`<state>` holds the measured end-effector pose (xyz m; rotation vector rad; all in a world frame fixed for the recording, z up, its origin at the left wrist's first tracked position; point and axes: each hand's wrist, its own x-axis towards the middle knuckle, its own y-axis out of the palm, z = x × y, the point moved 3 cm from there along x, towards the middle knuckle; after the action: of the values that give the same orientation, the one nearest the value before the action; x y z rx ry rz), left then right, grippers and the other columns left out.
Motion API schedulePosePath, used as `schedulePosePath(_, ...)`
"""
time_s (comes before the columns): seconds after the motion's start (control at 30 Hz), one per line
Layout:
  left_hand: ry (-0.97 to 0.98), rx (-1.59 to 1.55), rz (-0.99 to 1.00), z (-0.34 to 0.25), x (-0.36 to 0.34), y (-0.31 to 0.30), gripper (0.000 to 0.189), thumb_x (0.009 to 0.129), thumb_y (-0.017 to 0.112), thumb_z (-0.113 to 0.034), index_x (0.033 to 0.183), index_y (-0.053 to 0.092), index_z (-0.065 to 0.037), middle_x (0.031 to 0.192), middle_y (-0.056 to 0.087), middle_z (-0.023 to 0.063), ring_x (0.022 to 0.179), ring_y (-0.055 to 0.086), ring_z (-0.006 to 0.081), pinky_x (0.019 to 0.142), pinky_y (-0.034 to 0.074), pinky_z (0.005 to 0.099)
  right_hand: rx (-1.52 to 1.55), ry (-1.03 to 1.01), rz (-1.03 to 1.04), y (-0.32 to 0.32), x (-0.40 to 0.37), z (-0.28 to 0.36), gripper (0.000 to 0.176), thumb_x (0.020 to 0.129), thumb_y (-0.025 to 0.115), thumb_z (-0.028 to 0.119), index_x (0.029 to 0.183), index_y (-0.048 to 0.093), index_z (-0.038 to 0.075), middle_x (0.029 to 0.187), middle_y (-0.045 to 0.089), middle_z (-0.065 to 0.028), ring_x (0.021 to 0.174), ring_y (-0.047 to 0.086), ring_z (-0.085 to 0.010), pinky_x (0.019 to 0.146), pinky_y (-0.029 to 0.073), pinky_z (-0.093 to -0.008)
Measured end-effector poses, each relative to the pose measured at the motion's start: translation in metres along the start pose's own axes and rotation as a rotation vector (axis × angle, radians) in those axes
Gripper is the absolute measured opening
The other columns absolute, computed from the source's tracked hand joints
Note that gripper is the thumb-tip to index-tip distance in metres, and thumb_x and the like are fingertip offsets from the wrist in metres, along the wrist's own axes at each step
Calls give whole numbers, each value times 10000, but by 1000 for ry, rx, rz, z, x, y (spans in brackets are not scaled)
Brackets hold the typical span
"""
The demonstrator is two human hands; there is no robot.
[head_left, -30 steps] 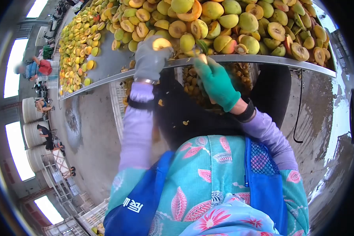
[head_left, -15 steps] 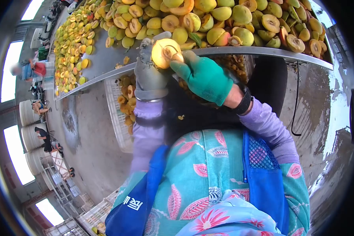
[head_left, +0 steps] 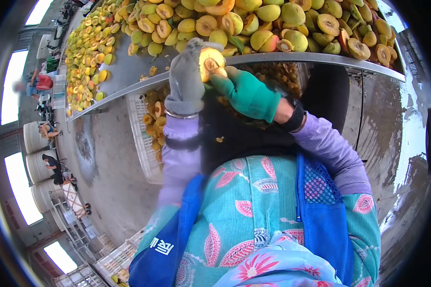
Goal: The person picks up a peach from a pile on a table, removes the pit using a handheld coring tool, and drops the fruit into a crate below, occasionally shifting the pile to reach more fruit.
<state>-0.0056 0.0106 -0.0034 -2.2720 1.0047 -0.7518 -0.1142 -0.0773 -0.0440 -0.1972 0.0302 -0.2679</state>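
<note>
A peach half (head_left: 211, 63) is gripped in my left hand (head_left: 185, 79), which wears a grey glove. Its cut yellow face points toward my right hand, with the brown pit area showing in the middle. My right hand (head_left: 248, 93), in a green glove, is closed, its thumb and fingertips meeting the lower right of that cut face. Whatever those fingers may hold is hidden. Both hands are over the near edge of a metal table (head_left: 124, 67), just in front of a large heap of halved and whole peaches (head_left: 268, 24).
Below the table edge stands a white crate (head_left: 141, 138) holding brownish-orange peach pieces (head_left: 154, 119). More dark pieces (head_left: 280, 76) lie under the table to the right. Other people (head_left: 52, 167) and large pale tanks (head_left: 36, 165) are far off at the left. The floor (head_left: 110, 153) looks wet in places.
My left hand has turned, so its back shows more and the peach half faces further right. My right hand has shifted slightly left and down, staying at the cut face.
</note>
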Motion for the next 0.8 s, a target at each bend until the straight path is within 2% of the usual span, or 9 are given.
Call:
schedulePosePath(0.07, 134, 244, -8, 6, 6, 1, 322, 987, 461, -239, 1104, 600, 27, 995, 663, 113, 923, 632, 207, 838, 499, 320, 156, -60, -81, 6, 0, -11, 440, 977, 450, 409, 1001, 561, -16, 746, 604, -147, 669, 598, -261, 616, 476, -393)
schedulePosePath(0.17, 150, -218, -336, -15, -4, 17, 356, 1009, 437, -270, 1062, 620, 31, 967, 663, 105, 888, 628, 194, 827, 491, 304, 629, 340, 32, 4, -7, 2, 404, 976, 467, 403, 989, 558, 10, 673, 542, -61, 571, 539, -139, 486, 445, -331)
schedulePosePath(0.2, -18, -426, -421, -20, -8, 26, 364, 1008, 440, -279, 1033, 632, 29, 946, 663, 85, 859, 621, 176, 816, 487, 292, 613, 346, 44, 5, -7, 1, 390, 975, 470, 402, 982, 555, 21, 659, 529, -48, 543, 523, -127, 458, 427, -315)
schedulePosePath(0.37, -146, -370, -74, 1, 0, 13, 425, 1006, 421, -337, 1048, 625, 34, 888, 668, 114, 743, 634, 186, 706, 506, 283, 334, 276, 58, 10, -14, 6, 371, 973, 454, 419, 952, 542, 59, 618, 495, -22, 473, 476, -108, 403, 387, -270)
schedulePosePath(0.47, -334, -794, -253, 4, 3, 24, 416, 975, 487, -354, 1014, 629, 35, 796, 661, 129, 646, 636, 175, 571, 499, 269, 864, 464, 93, 13, -15, 24, 381, 967, 456, 434, 927, 538, 63, 627, 507, -22, 459, 461, -114, 404, 381, -267)
schedulePosePath(0.57, -367, -663, -316, 11, 10, 31, 400, 956, 534, -346, 998, 625, 41, 781, 655, 114, 654, 634, 167, 548, 504, 271, 664, 369, 154, 4, -16, 25, 395, 962, 458, 453, 900, 530, 69, 623, 501, -21, 472, 462, -116, 409, 383, -271)
schedulePosePath(0.6, -333, -423, -157, 11, 14, 26, 347, 951, 558, -292, 988, 625, 47, 791, 654, 112, 653, 638, 172, 543, 514, 281, 667, 418, 125, 6, -16, 25, 375, 960, 464, 448, 862, 517, 90, 597, 470, -4, 458, 444, -110, 405, 381, -272)
schedulePosePath(0.73, -571, -884, 7, -14, 17, 17, 310, 928, 585, -279, 884, 675, 15, 738, 662, 94, 629, 635, 161, 562, 509, 249, 1335, 361, 325, 29, -12, 23, 344, 974, 431, 420, 792, 457, 130, 582, 424, 20, 440, 408, -108, 392, 353, -265)
schedulePosePath(0.8, -243, -652, 56, -15, 29, 10, 330, 934, 569, -300, 914, 667, 15, 746, 659, 109, 632, 637, 176, 572, 513, 258, 1344, 335, 345, 24, -5, 22, 345, 973, 428, 422, 796, 457, 128, 587, 427, 18, 443, 406, -109, 390, 346, -266)
